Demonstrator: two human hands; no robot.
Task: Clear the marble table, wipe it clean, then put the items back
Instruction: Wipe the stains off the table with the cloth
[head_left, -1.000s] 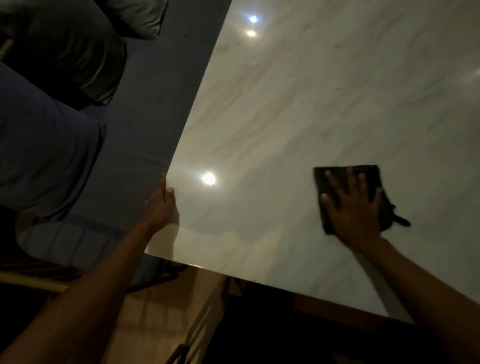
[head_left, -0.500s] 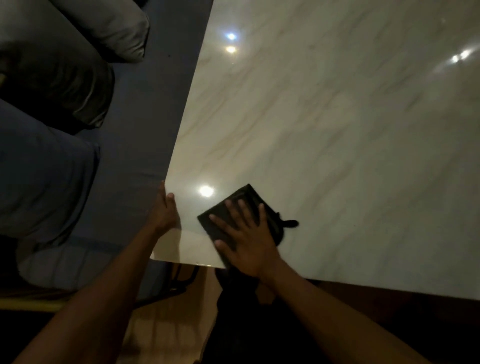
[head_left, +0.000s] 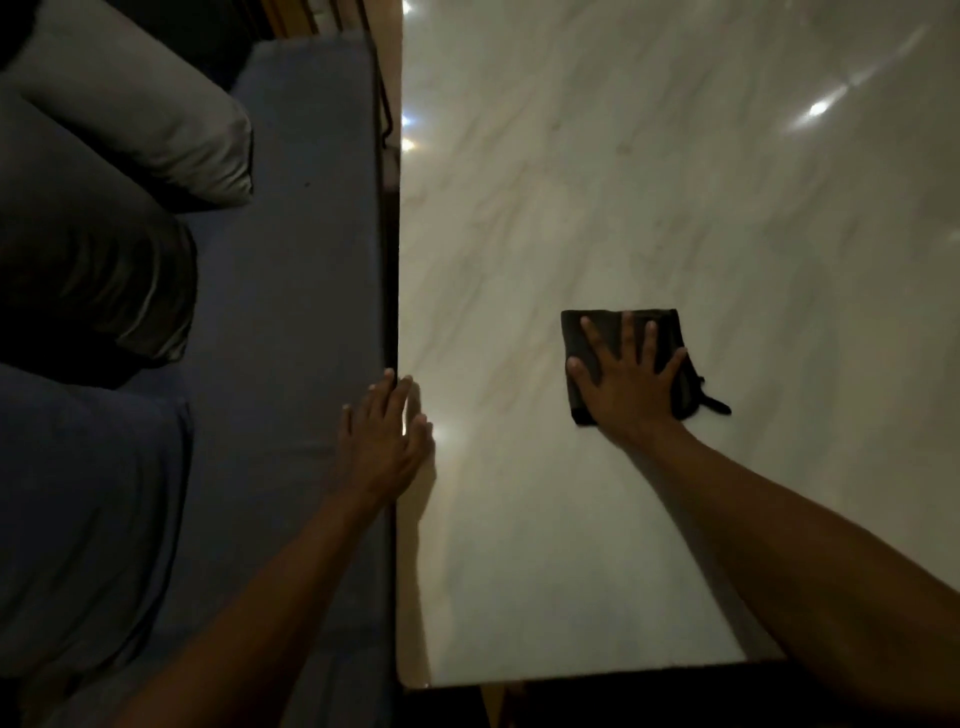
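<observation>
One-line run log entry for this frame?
phase: wiping | right hand: flat on dark cloth | left hand: on marble table edge

We see a dim, soft-focused scene; ceiling lights glare as bright spots on the glossy pale marble table (head_left: 649, 218), corners dark.

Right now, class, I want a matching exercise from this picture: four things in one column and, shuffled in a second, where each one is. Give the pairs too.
Column one:
1. right hand
2. left hand
3. dark cloth
4. light grey cushion

Column two:
A. flat on the marble table
B. on the dark blue sofa, at upper left
C. at the table's left edge
D. spread flat on the cloth

Pairs: 1-D, 2-C, 3-A, 4-B
</observation>
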